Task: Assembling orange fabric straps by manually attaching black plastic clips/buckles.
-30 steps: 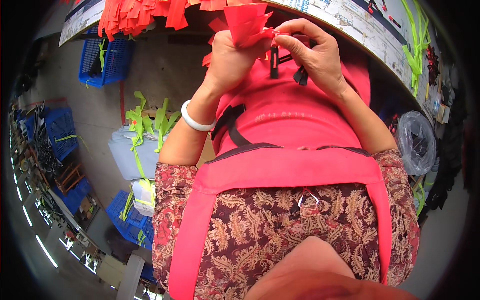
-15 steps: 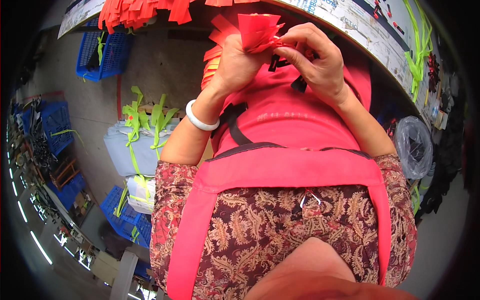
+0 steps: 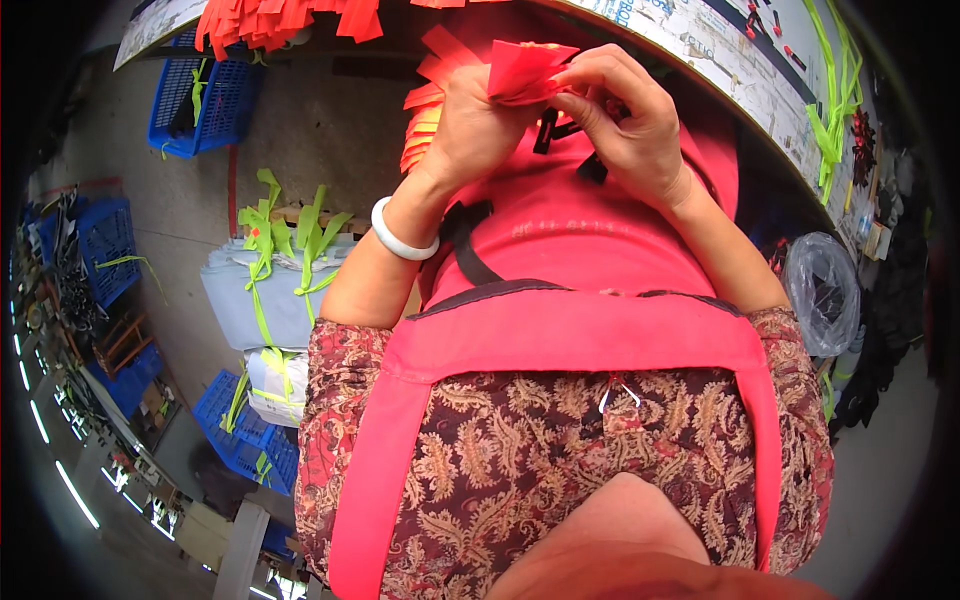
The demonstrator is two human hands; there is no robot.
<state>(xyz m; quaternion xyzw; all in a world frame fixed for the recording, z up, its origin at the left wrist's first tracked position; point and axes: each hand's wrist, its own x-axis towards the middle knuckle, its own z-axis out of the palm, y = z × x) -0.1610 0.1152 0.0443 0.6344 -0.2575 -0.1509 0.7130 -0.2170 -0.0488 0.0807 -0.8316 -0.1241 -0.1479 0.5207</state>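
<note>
My left hand [image 3: 480, 130] is closed round a bundle of red fabric strips [image 3: 522, 72], whose flat ends stick up past the thumb. More strips, red and orange, hang from the far side of that fist. My right hand [image 3: 625, 115] pinches at the edge of the bundle with thumb and forefinger. Small black pieces [image 3: 546, 130] dangle between the two hands, over the red apron [image 3: 570, 255] on my lap. What exactly sits between the right fingertips is too small to make out.
Red strips [image 3: 260, 25] lie in a heap over the edge of the worktable [image 3: 740, 90]. Neon yellow ties [image 3: 835, 110] and small red-and-black pieces lie on its right part. Blue crates [image 3: 205, 100] and tied grey stacks [image 3: 265, 300] stand at left; a clear plastic bag [image 3: 823, 295] is at right.
The strip ends in my left hand have tipped to the right and fanned less. My right fingers have drawn slightly closer to them. The view has shifted a little.
</note>
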